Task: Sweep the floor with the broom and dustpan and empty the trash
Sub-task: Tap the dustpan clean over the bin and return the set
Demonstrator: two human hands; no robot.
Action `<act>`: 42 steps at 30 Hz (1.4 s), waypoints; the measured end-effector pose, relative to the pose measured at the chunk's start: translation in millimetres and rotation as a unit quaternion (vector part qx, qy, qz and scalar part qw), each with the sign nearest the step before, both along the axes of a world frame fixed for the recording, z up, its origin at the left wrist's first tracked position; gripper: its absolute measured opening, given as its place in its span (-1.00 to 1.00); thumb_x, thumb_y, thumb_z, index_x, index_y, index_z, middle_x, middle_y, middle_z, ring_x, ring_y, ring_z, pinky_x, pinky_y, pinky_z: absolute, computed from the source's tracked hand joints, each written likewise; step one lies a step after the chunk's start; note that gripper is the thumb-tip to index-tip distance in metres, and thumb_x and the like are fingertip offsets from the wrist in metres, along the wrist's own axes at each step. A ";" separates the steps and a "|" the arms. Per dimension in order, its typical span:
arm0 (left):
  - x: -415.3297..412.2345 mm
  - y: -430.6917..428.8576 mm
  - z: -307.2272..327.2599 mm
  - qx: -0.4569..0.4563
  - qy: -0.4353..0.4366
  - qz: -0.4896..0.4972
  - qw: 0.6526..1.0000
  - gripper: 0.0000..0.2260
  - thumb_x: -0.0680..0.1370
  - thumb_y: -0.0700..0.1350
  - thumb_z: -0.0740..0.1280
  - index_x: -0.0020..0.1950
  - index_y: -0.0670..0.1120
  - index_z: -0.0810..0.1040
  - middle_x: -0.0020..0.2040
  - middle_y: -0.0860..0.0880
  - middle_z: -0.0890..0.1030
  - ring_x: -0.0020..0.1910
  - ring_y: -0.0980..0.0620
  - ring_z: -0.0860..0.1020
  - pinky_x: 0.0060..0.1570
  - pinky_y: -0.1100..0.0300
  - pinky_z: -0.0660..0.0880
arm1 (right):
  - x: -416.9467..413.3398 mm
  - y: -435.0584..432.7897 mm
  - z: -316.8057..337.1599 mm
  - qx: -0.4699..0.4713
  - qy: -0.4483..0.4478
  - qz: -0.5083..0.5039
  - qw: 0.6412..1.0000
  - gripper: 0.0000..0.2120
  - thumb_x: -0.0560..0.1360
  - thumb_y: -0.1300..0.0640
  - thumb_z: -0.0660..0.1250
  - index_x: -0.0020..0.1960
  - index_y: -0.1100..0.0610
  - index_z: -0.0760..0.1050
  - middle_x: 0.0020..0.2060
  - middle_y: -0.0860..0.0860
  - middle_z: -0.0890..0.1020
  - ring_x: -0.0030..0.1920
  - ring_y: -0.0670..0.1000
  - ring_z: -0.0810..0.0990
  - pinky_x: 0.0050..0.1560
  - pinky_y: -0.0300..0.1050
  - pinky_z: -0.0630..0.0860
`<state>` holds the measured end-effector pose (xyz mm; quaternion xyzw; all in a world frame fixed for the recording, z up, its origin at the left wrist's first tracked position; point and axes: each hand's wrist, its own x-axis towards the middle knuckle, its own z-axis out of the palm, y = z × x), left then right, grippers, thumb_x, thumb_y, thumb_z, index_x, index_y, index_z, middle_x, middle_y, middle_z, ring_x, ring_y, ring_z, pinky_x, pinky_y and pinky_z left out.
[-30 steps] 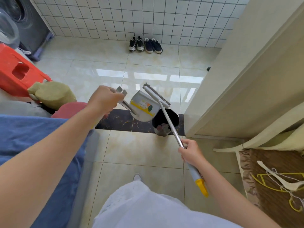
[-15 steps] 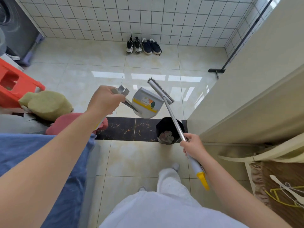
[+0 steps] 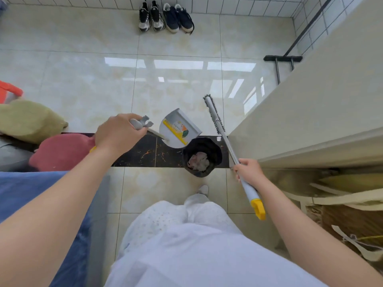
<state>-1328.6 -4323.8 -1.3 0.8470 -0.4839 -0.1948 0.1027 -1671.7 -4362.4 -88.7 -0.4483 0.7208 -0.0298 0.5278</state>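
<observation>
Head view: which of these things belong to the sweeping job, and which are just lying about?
In the job:
dustpan, held by the left hand
broom, held by the right hand
black trash bin

Lying about:
shoes, two pairs by the wall
green cushion
red cushion
black floor wiper

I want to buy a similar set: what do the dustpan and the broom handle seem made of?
Dustpan: probably plastic, grey and matte, judging by its moulded curved shape and stuck-on yellow label. Broom handle: likely metal, a thin silvery tube with a sheen; its grip end looks like white and yellow plastic.
</observation>
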 end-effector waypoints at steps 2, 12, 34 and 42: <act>-1.2 -12.7 -8.7 0.025 -0.031 -0.027 0.999 -0.76 0.46 0.22 0.30 0.07 0.22 0.60 -0.12 0.04 0.66 -0.09 -0.10 0.58 -0.10 0.10 0.51 | -5.8 -15.1 -14.1 0.026 -0.003 -0.019 0.999 -0.78 0.50 0.34 0.18 -0.30 0.23 0.42 -0.48 0.11 0.43 -0.52 0.03 0.37 -0.53 -0.23 0.37; 6.1 -91.7 -36.2 0.077 -0.072 -0.182 0.978 -0.79 0.50 0.13 0.31 0.09 0.20 0.61 -0.12 0.01 0.67 -0.15 -0.10 0.58 -0.19 0.16 0.49 | 2.3 -62.6 -69.3 0.077 0.014 -0.092 0.993 -0.75 0.52 0.35 0.14 -0.32 0.21 0.37 -0.43 0.12 0.44 -0.50 0.03 0.37 -0.56 -0.25 0.39; 15.8 -173.4 -66.3 0.092 -0.112 -0.237 0.961 -0.74 0.49 0.16 0.29 0.13 0.18 0.61 -0.19 -0.02 0.65 -0.32 0.01 0.40 -0.31 0.23 0.37 | 69.5 -114.0 -95.6 0.216 -0.144 -0.203 0.944 -0.74 0.55 0.36 0.14 0.18 0.45 0.44 -0.37 0.14 0.43 -0.56 -0.04 0.37 -0.59 -0.30 0.33; 17.1 -177.3 -67.8 0.080 -0.133 -0.247 0.956 -0.74 0.48 0.18 0.28 0.07 0.12 0.61 -0.23 -0.02 0.63 -0.34 -0.03 0.45 -0.34 0.25 0.33 | 65.4 -83.0 -74.8 0.181 -0.130 -0.186 0.957 -0.74 0.55 0.37 0.14 0.19 0.41 0.46 -0.37 0.14 0.43 -0.61 -0.08 0.37 -0.59 -0.28 0.34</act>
